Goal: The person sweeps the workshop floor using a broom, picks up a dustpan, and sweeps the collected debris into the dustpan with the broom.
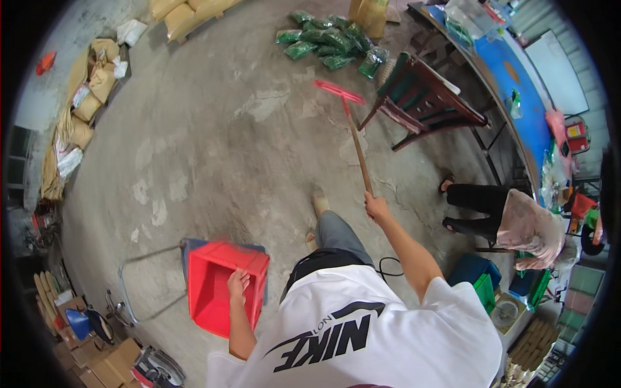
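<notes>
- While the person stands on the concrete floor [213,149], the right hand [375,207] is closed around the wooden handle of a broom [354,139], whose red head lies far ahead near a dark wooden chair [424,103].
- Left hand [237,283] grips the near rim of a red dustpan [220,288], held low at the left.
- Green packets [330,40] lie far off; another person [517,223] crouches at the right.

Bright red dustpan [223,291], and the broom [352,132] has a red head on a brown wooden stick. Floor [213,142] is grey with pale patches, plus green bags [326,40] at the back.
</notes>
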Action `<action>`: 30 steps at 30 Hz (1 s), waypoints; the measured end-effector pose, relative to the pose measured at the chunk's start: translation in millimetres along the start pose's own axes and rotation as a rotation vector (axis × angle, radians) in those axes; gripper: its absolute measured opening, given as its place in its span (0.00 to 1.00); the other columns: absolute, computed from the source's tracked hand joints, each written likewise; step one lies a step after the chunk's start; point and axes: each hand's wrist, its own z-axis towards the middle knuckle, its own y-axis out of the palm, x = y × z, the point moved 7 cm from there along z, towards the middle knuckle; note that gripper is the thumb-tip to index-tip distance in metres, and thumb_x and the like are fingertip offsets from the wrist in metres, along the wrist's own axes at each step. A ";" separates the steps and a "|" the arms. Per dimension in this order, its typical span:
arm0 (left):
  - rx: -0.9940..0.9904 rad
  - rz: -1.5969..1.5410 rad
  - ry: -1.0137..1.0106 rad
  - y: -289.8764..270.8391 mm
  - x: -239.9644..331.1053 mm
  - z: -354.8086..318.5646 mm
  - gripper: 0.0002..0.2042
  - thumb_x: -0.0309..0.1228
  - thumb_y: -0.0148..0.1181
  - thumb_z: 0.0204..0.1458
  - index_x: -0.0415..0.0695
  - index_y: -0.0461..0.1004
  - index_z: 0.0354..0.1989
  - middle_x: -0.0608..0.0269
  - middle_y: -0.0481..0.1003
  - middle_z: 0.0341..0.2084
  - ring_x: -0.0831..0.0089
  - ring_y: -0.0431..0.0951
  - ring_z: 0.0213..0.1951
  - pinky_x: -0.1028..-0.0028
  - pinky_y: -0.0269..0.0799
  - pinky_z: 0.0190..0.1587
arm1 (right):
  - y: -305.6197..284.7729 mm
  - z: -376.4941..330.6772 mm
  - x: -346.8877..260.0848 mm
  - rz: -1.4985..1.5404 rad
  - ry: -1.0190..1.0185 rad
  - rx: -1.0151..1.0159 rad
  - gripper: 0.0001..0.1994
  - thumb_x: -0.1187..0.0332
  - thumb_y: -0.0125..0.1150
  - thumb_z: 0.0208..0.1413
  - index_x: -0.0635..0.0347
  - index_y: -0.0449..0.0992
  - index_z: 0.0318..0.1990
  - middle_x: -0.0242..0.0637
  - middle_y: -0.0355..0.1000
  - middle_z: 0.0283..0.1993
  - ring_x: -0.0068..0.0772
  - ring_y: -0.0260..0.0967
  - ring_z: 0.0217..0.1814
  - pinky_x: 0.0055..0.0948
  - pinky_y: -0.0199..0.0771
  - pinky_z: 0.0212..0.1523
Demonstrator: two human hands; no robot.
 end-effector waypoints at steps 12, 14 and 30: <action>0.072 0.077 -0.279 1.0 123.8 89.8 0.13 0.40 0.46 0.55 0.46 0.68 0.23 0.67 0.70 0.16 0.78 0.71 0.18 0.81 0.66 0.15 | 141.0 114.5 -284.6 0.610 0.283 -0.387 0.13 0.61 0.47 0.55 0.57 0.61 0.22 0.30 0.55 0.09 0.25 0.52 0.08 0.25 0.50 0.09; 0.025 0.088 -0.291 2.1 159.6 114.1 0.13 0.40 0.46 0.55 0.46 0.68 0.24 0.67 0.70 0.17 0.78 0.71 0.18 0.81 0.66 0.16 | 99.7 125.5 -311.9 0.508 0.207 -0.429 0.15 0.58 0.48 0.55 0.56 0.62 0.22 0.28 0.55 0.10 0.23 0.52 0.08 0.24 0.49 0.09; -0.201 0.284 -0.374 84.9 541.1 433.9 0.09 0.37 0.48 0.53 0.46 0.69 0.28 0.67 0.72 0.22 0.78 0.72 0.21 0.80 0.68 0.20 | 251.5 152.4 -644.8 1.002 0.674 -0.686 0.13 0.63 0.46 0.58 0.52 0.57 0.21 0.21 0.49 0.12 0.13 0.44 0.09 0.17 0.45 0.09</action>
